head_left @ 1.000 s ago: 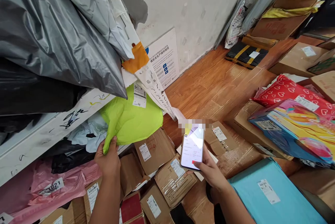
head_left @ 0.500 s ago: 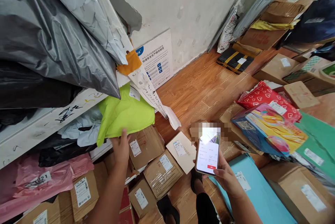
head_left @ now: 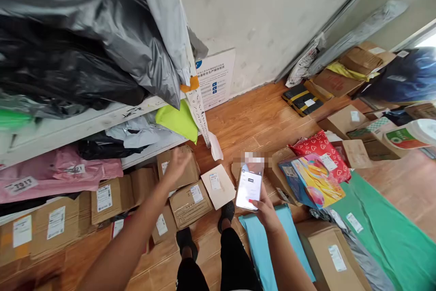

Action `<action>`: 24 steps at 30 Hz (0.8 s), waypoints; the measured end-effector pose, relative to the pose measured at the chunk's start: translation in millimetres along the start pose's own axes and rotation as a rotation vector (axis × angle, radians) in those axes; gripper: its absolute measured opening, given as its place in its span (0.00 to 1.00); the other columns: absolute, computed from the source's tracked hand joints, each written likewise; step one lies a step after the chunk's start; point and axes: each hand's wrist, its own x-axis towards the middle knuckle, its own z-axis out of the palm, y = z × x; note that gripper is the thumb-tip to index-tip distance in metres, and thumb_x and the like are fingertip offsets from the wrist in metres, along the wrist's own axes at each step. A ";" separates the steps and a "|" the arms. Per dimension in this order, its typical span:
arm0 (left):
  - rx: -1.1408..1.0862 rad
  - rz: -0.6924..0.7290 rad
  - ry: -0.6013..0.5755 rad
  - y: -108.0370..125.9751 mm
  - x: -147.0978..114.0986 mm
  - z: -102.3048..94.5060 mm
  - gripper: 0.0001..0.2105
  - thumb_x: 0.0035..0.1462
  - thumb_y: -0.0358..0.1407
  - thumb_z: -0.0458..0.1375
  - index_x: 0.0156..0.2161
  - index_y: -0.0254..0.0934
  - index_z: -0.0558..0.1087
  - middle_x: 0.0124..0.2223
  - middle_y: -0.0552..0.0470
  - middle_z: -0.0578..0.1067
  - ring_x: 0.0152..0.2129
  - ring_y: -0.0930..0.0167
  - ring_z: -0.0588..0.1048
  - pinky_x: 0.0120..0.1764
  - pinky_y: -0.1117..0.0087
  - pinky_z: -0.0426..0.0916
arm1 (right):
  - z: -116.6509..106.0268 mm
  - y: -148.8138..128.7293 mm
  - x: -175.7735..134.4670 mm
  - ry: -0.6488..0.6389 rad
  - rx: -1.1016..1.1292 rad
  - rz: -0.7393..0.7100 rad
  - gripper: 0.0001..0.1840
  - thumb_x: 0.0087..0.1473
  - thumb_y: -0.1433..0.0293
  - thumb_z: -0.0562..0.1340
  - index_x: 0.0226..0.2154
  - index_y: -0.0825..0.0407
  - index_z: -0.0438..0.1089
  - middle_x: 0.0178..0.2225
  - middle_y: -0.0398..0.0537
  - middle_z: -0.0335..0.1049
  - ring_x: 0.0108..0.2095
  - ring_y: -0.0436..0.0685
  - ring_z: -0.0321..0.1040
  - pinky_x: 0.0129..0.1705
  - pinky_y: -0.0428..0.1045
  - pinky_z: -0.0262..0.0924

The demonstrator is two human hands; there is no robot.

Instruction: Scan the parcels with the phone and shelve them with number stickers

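A smartphone (head_left: 249,189) with a lit screen is held in my right hand (head_left: 267,211), the thumb on the lower part of the screen. My left hand (head_left: 179,164) is in the air above a cardboard box (head_left: 189,175), apart from the lime-green package (head_left: 180,120). Motion blurs its fingers, so their pose is unclear. The green package lies at the end of the lower shelf, beside grey-white plastic parcels (head_left: 139,134). Below my hands are a labelled carton (head_left: 190,204) and a flat cream box (head_left: 220,189) on the floor.
Black and grey bags (head_left: 129,23) fill the upper shelf (head_left: 85,125). Pink parcels (head_left: 85,168) lie lower left. Right of me are a blue parcel (head_left: 277,241), a colourful box (head_left: 311,182), a red heart-patterned parcel (head_left: 322,152) and a green parcel (head_left: 378,218). A printed board (head_left: 218,80) leans on the wall.
My left hand has come off the lime-green package, which now sits further in on the shelf. The phone screen shows a different display, with a small dark pop-up. My view has shifted.
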 end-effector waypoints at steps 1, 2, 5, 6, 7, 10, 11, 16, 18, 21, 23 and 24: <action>-0.064 -0.109 -0.168 -7.8 -42.6 6.1 0.37 0.50 0.56 0.63 0.61 0.40 0.62 0.61 0.33 0.66 0.58 0.54 0.65 0.52 0.54 0.66 | 9.1 -4.9 -7.2 -0.042 0.012 0.012 0.41 0.42 0.67 0.69 0.59 0.45 0.60 0.52 0.51 0.71 0.53 0.67 0.66 0.52 0.60 0.63; -0.140 -0.207 -0.319 -13.2 -84.6 13.0 0.35 0.51 0.59 0.60 0.59 0.41 0.65 0.62 0.34 0.64 0.59 0.54 0.65 0.50 0.54 0.67 | 19.3 -9.5 -15.4 -0.087 0.026 0.028 0.38 0.42 0.67 0.69 0.57 0.45 0.62 0.52 0.50 0.71 0.52 0.66 0.67 0.51 0.59 0.63; -0.444 -0.309 -0.618 -12.0 -193.3 28.7 0.36 0.55 0.64 0.50 0.64 0.50 0.59 0.66 0.41 0.59 0.59 0.54 0.64 0.47 0.53 0.69 | 54.5 -19.5 -46.3 -0.195 0.014 0.055 0.31 0.43 0.67 0.71 0.51 0.45 0.65 0.47 0.48 0.74 0.45 0.63 0.71 0.45 0.56 0.66; -0.542 -0.299 -0.659 -7.2 -221.8 29.5 0.36 0.56 0.64 0.49 0.66 0.53 0.55 0.67 0.42 0.58 0.59 0.54 0.64 0.47 0.52 0.69 | 66.8 -21.0 -58.9 -0.217 -0.012 0.052 0.31 0.43 0.67 0.72 0.50 0.45 0.65 0.45 0.47 0.75 0.42 0.62 0.72 0.43 0.55 0.66; -0.620 -0.276 -0.673 -1.8 -246.6 27.0 0.36 0.56 0.64 0.48 0.67 0.56 0.52 0.67 0.43 0.58 0.58 0.53 0.65 0.46 0.51 0.69 | 78.9 -21.5 -72.8 -0.234 -0.043 0.043 0.30 0.42 0.67 0.72 0.49 0.46 0.66 0.42 0.46 0.75 0.40 0.61 0.72 0.41 0.54 0.67; -0.710 -0.198 -0.656 8.5 -305.6 2.0 0.35 0.57 0.62 0.49 0.68 0.59 0.48 0.67 0.45 0.59 0.57 0.53 0.66 0.45 0.53 0.71 | 113.1 -17.2 -121.5 -0.263 -0.115 0.003 0.28 0.46 0.66 0.72 0.49 0.47 0.66 0.39 0.44 0.76 0.34 0.58 0.72 0.37 0.51 0.66; -0.719 -0.176 -0.645 8.1 -322.7 -10.5 0.35 0.58 0.61 0.50 0.68 0.59 0.48 0.67 0.45 0.59 0.57 0.54 0.66 0.44 0.55 0.72 | 123.7 -14.3 -139.6 -0.266 -0.132 -0.012 0.26 0.48 0.65 0.71 0.49 0.47 0.66 0.39 0.44 0.76 0.34 0.57 0.72 0.37 0.51 0.66; -0.769 -0.072 -0.662 -18.6 -405.4 -77.5 0.36 0.59 0.57 0.53 0.69 0.59 0.44 0.69 0.48 0.54 0.56 0.54 0.67 0.40 0.59 0.74 | 173.5 8.5 -235.0 -0.233 -0.216 -0.126 0.22 0.48 0.66 0.70 0.46 0.48 0.68 0.42 0.46 0.75 0.40 0.59 0.71 0.42 0.52 0.65; -0.756 -0.043 -0.665 -33.9 -437.1 -100.8 0.38 0.59 0.58 0.53 0.69 0.58 0.43 0.70 0.48 0.53 0.56 0.54 0.67 0.40 0.60 0.74 | 191.9 21.8 -271.9 -0.207 -0.259 -0.175 0.21 0.46 0.67 0.70 0.44 0.48 0.68 0.41 0.46 0.76 0.40 0.60 0.70 0.43 0.53 0.65; -0.737 -0.023 -0.662 -57.8 -482.6 -133.5 0.40 0.58 0.59 0.53 0.69 0.57 0.41 0.69 0.46 0.54 0.56 0.54 0.67 0.41 0.60 0.74 | 215.5 46.5 -325.2 -0.192 -0.304 -0.215 0.22 0.45 0.66 0.70 0.44 0.49 0.68 0.41 0.47 0.76 0.40 0.61 0.71 0.44 0.56 0.66; -0.735 -0.014 -0.655 -74.5 -511.8 -155.2 0.41 0.57 0.59 0.54 0.70 0.57 0.41 0.69 0.45 0.56 0.55 0.54 0.68 0.40 0.59 0.74 | 227.0 64.8 -360.2 -0.192 -0.325 -0.236 0.22 0.45 0.66 0.71 0.44 0.49 0.68 0.42 0.48 0.75 0.41 0.62 0.71 0.46 0.57 0.65; -0.738 -0.011 -0.651 -82.9 -526.2 -166.1 0.41 0.57 0.59 0.54 0.70 0.56 0.41 0.68 0.45 0.57 0.54 0.53 0.69 0.40 0.58 0.74 | 231.2 73.9 -377.7 -0.196 -0.327 -0.240 0.22 0.46 0.65 0.70 0.45 0.49 0.68 0.43 0.48 0.75 0.42 0.63 0.70 0.47 0.58 0.65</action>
